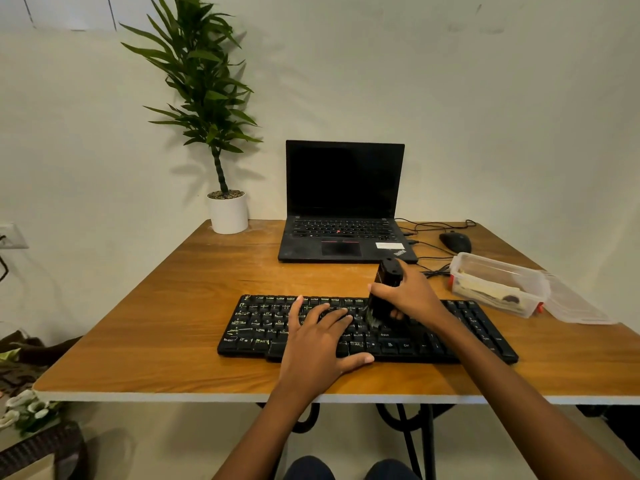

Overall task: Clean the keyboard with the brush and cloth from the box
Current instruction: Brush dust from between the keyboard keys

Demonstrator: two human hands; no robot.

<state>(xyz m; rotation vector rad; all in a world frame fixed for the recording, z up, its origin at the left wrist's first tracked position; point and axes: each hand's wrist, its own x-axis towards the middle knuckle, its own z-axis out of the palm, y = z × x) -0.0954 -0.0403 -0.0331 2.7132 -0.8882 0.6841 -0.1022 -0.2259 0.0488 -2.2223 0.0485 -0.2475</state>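
Brush (385,292) black, blocky, bristles on keyboard (450,341); right hand (412,296) grips.

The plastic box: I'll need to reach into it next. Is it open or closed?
Open. The box has no lid on; its contents show from above, and the clear lid lies on the table right of it.

A wooden table (166,306) stood against a pale wall. At its far edge sat an open black ThinkPad laptop (344,202), its screen dark. To the left of it, at the table's corner, a leafy plant rose from a white pot (228,213). A black mouse (455,242) lay to the laptop's right, with thin black cables (433,225) trailing between them. A wall socket (12,235) showed at the far left.
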